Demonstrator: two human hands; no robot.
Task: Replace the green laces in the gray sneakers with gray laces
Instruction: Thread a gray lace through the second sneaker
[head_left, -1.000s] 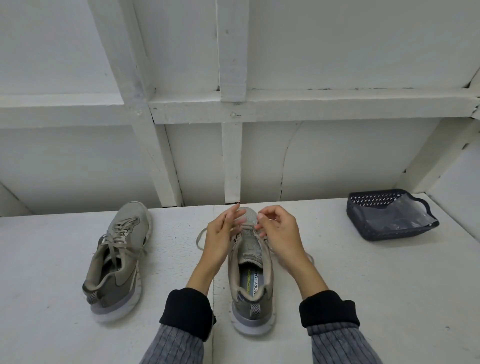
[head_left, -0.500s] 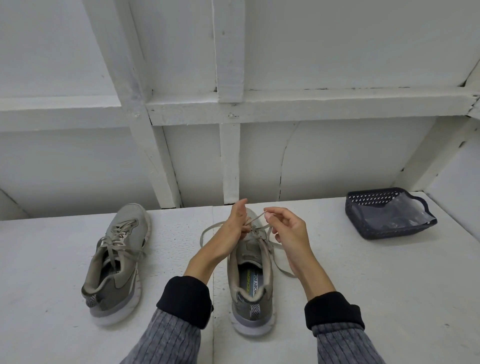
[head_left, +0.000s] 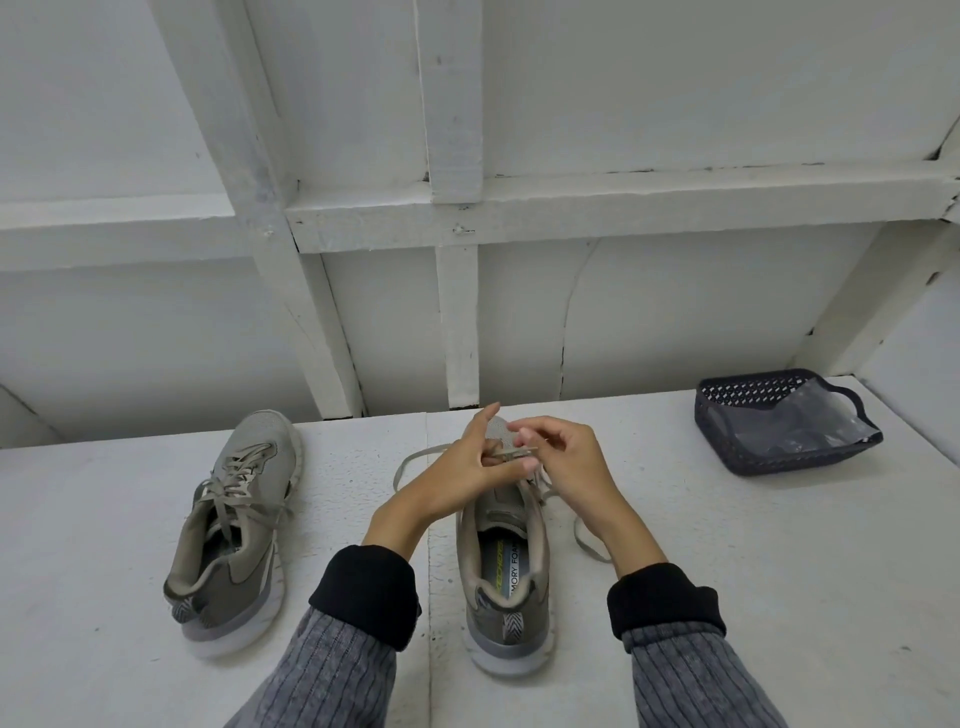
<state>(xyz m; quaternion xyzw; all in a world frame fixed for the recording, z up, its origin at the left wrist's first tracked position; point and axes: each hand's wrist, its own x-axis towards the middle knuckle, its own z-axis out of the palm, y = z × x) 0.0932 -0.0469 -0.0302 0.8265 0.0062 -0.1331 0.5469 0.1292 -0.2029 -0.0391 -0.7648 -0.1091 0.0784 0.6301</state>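
Here both my left hand and right hand pinch the lace above the sneaker, keeping it taut for tying.

I see the white tabletop running up to the white panelled wall behind it. The laced gray sneaker lies to the left, toe toward the wall. The second gray sneaker stands at the middle, heel toward me. Above its front the left hand and the right hand meet, pinching the gray lace between them; its loose ends trail onto the tabletop on both sides. The dark perforated plastic basket sits far right, near the wall, with a clear plastic bag in it.
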